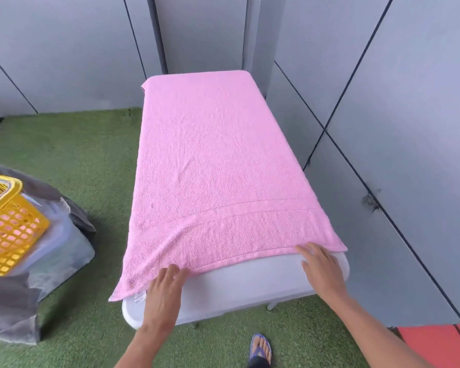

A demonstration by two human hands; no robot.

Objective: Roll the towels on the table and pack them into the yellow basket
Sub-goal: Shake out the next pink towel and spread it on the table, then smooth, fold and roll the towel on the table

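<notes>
Head view looks down on two bare hands at the near end of one white plastic table. The left hand lies flat with its fingers straight and slightly spread, the fingertips resting on the near hem of one pink terry towel; it grips nothing. The right hand is likewise flat and open, fingers straight, their tips touching the same hem further along toward the right corner, palm over the bare table edge.

The towel is spread out flat along the tabletop, covering it from the far end almost to the near edge, with a woven band running across near the hem. Its near left corner hangs over the table's side, a small white label showing just beneath it.

One foot in a blue flip-flop stands on the green artificial grass floor below the table. To the left, well apart from the table, one yellow plastic lattice basket sits on a grey cloth-covered block; pink shows through the basket's holes. A red mat lies at the lower right corner.
</notes>
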